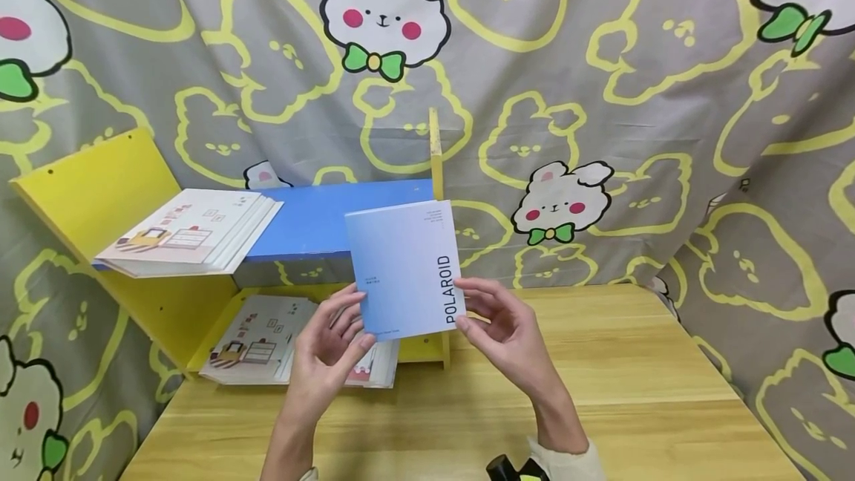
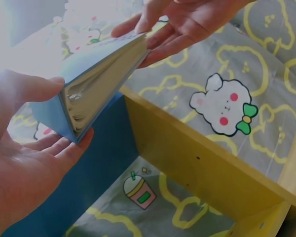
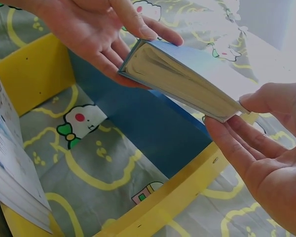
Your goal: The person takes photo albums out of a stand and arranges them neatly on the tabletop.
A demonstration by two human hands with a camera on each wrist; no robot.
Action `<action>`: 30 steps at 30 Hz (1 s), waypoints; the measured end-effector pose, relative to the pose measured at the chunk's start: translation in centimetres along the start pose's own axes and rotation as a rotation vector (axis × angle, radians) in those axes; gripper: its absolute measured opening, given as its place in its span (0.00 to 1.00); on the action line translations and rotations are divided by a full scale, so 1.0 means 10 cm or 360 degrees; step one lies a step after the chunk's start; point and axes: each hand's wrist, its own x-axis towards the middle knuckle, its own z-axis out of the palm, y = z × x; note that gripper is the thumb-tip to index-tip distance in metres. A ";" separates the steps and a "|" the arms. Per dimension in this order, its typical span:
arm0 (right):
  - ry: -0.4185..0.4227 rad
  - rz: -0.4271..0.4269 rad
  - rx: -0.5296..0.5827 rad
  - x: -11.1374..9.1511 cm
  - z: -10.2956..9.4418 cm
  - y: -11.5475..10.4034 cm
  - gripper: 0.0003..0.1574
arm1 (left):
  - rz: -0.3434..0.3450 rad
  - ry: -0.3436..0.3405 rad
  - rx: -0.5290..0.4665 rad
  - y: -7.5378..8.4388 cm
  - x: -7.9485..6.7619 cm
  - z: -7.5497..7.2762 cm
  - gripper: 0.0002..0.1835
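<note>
A pale blue photo album marked POLAROID is held up in front of the shelf, its cover facing the head camera. My left hand pinches its lower left side between thumb and fingers. On the lower right edge, my right hand grips it the same way. Both wrist views show the thick album edge-on, with its pages slightly parted between the covers. In the right wrist view the left hand holds the spine side, and the right hand holds the opposite edge.
Behind the album stands a yellow and blue shelf. A stack of white illustrated books lies on its upper board at the left. More such books lie on the lower level. The wooden table extends right, before a patterned curtain.
</note>
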 end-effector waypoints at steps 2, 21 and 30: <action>-0.0002 0.0003 -0.0004 0.00 -0.01 -0.01 0.29 | 0.0005 0.0001 -0.0007 0.00 0.00 0.01 0.28; -0.0005 0.0028 -0.0028 -0.04 -0.15 -0.09 0.29 | 0.0020 -0.0014 -0.0069 -0.04 0.05 0.13 0.27; -0.0029 0.0033 -0.0019 -0.06 -0.24 -0.13 0.29 | 0.0023 -0.0017 -0.0069 -0.05 0.06 0.20 0.27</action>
